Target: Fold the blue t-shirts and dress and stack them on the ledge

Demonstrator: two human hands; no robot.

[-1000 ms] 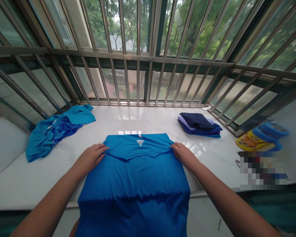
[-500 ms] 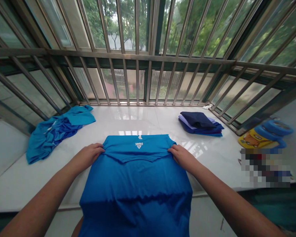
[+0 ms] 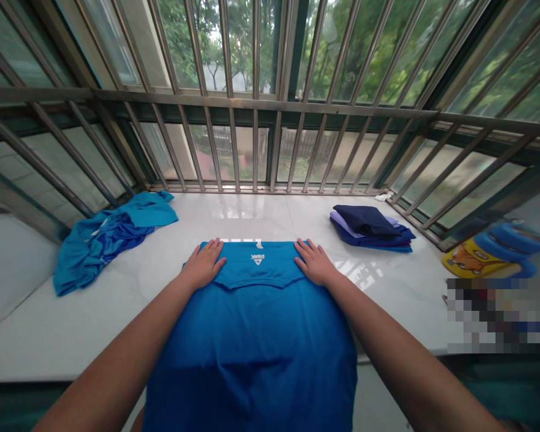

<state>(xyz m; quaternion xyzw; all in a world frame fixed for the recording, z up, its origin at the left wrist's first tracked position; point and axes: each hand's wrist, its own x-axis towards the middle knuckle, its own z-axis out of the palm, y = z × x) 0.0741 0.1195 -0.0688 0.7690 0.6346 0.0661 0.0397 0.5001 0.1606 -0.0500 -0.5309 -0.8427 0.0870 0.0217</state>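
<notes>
A bright blue shirt [image 3: 256, 324] with a small white logo lies on the white sill [image 3: 234, 216] and hangs over its near edge. Its top part is folded back toward me. My left hand [image 3: 203, 265] lies flat on the shirt's top left corner, fingers stretched out. On the top right corner rests my right hand [image 3: 314, 263], also flat with its fingers apart. Neither hand grips the cloth.
A crumpled heap of blue clothes [image 3: 110, 234] lies at the sill's left. A folded stack of dark blue and lilac clothes [image 3: 369, 228] sits at the right. Metal window bars [image 3: 256, 108] close off the back and sides. Blue rings on a yellow item [image 3: 499, 249] stand at the far right.
Both hands let go of the shirt's side edges and moved up and inward. They now press flat on the top corners of the shirt.
</notes>
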